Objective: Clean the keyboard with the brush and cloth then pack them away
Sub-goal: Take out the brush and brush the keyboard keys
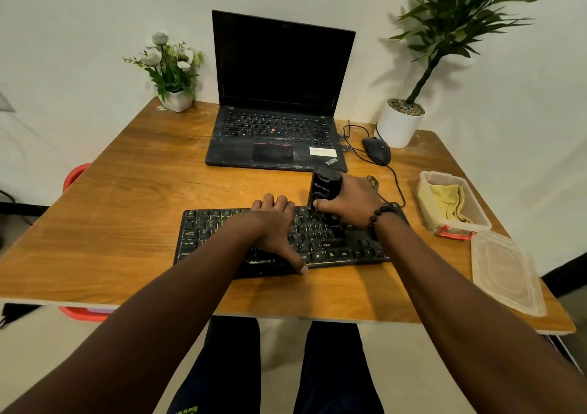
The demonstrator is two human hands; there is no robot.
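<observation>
Gripping a black brush [324, 191] upright on the keyboard [317, 242] at centre frame, the right hand [349, 200] curls around it; the left hand [273, 226] presses flat, fingers straight, on the keys. The yellow cloth [444, 204] lies in an open container [476, 220] at right.

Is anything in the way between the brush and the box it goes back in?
Nothing solid. The right hand holds the brush on the keyboard. Only bare table and the thin mouse cable lie before the box. Its lid is off; the cloth lies inside.

The brush [324, 191] bristles seem hidden behind the right hand [349, 200].
</observation>
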